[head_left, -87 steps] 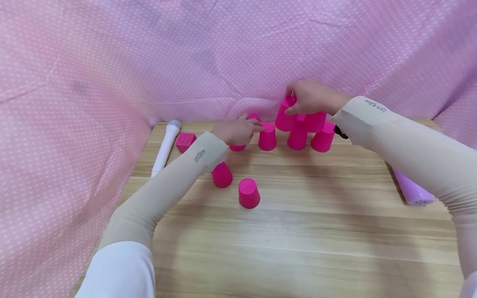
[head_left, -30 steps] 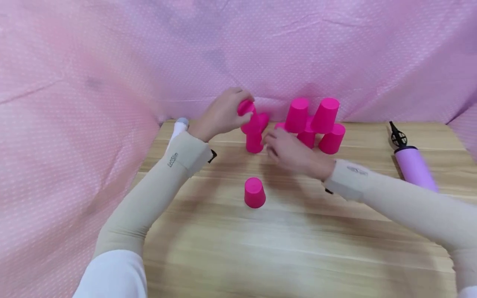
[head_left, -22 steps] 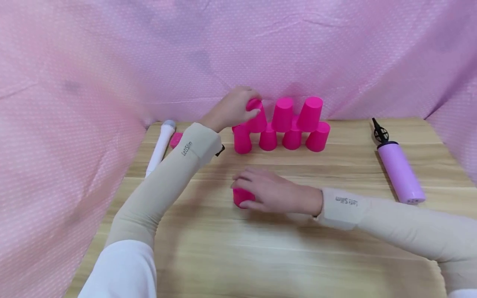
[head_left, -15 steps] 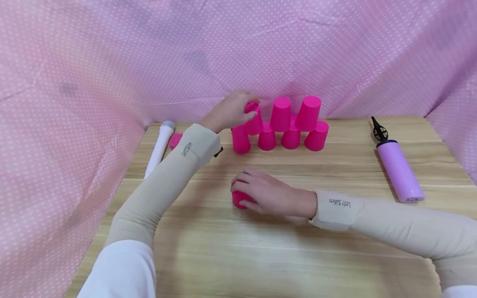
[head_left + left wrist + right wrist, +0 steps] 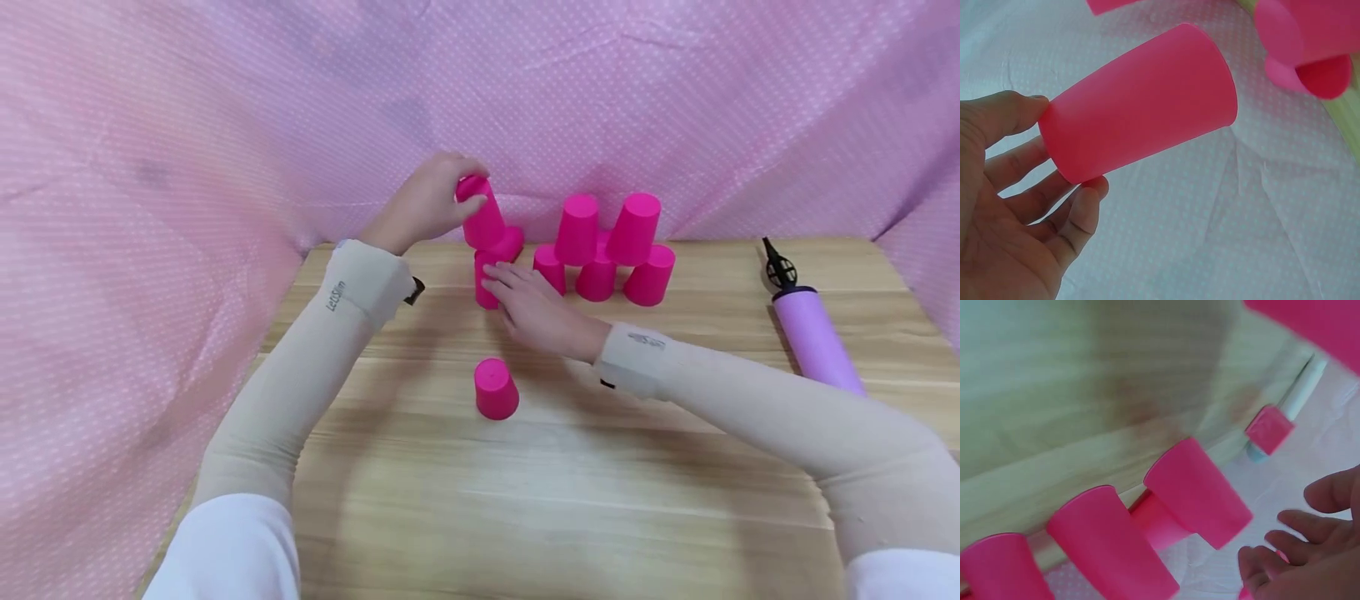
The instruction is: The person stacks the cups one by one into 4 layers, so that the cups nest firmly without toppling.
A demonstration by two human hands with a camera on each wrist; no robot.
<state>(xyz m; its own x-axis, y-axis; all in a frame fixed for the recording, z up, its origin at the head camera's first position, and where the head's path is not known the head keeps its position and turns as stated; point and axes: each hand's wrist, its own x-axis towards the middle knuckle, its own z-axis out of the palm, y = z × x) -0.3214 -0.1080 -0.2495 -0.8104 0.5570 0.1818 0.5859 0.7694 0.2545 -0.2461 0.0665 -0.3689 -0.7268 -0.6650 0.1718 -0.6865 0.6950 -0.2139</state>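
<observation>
While the left hand (image 5: pixel 423 204) pinches a pink cup (image 5: pixel 480 218) by its closed base, fingers and thumb curled round that narrow end, the cup sits lifted at about 12 o'clock on the table (image 5: pixel 600 500), just above the left end of the cup row. Its long axis runs nearly vertical but tipped, base up and leaning toward 11 o'clock, open mouth pointing down toward 5 o'clock. From the left wrist view the same cup (image 5: pixel 1138 137) has its mouth aimed away from the palm (image 5: pixel 1016 206)

Right hand (image 5: pixel 536 308) lies open, fingers straight and spread, fingertips touching the leftmost bottom cup (image 5: pixel 486 279) of the row. To its right the stack (image 5: pixel 607 250) stands mouth-down, two cups on top of the bottom ones. One lone upside-down cup (image 5: pixel 496 388) stands near the middle of the table, at roughly 6 o'clock from the right hand, not touching it

Over at 3 o'clock there's a purple pump (image 5: pixel 813 337) lying on its side, pink dotted cloth (image 5: pixel 225 125) all around
</observation>
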